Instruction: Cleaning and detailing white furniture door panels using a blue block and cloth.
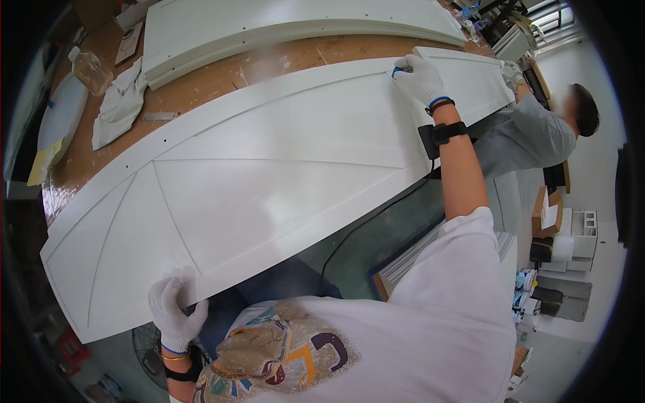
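From where I stand, the white panel stretches slantwise across the brown table, its near long edge jutting over the front, above the wearer's lap. Thin lines spread across its face like a fan. The left hand, in a white glove, is at that near edge, toward the panel's left end: the curled fingers are over the face and the thumb sits apart from them, beside the edge. Whether they grip it I cannot tell (the glove hides its own underside). The panel lies just beyond and under those fingers.

The right hand, gloved too, reaches across to the far edge, well apart from the left. Its fingers are drawn together on a small blue piece, of which only a bit peeks out; the panel's far rim runs right below these fingertips. A black band circles the wrist.

At the panel's right end a co-worker in grey has a gloved hand at the corner. Behind lies a second panel, with a white cloth, a metal strip and a clear bottle to the left.
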The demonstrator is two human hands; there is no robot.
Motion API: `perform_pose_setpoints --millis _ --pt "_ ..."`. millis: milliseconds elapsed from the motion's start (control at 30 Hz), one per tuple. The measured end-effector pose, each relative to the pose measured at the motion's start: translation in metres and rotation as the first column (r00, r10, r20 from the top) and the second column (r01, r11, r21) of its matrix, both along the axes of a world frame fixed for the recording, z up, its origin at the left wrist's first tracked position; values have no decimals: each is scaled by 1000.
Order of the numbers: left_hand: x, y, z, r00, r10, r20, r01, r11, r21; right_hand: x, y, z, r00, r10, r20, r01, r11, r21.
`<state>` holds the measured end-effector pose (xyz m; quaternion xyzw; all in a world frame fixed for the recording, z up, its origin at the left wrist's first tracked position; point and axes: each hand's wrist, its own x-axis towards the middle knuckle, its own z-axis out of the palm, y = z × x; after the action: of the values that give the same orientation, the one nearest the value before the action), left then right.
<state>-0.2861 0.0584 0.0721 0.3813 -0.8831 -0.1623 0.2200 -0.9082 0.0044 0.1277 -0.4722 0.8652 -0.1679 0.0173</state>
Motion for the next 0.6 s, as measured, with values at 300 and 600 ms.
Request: perform_pose_setpoints --millis 300,600 --pt "0 0 0 1000 -4 5 4 1000 -6 -10 -4 -13 986 145 -88 -145 989 -1" --pt "1 -1 0 1000 -13 -16 13 1000 -2 -14 22 -8 977 210 -43 -210 978 19"
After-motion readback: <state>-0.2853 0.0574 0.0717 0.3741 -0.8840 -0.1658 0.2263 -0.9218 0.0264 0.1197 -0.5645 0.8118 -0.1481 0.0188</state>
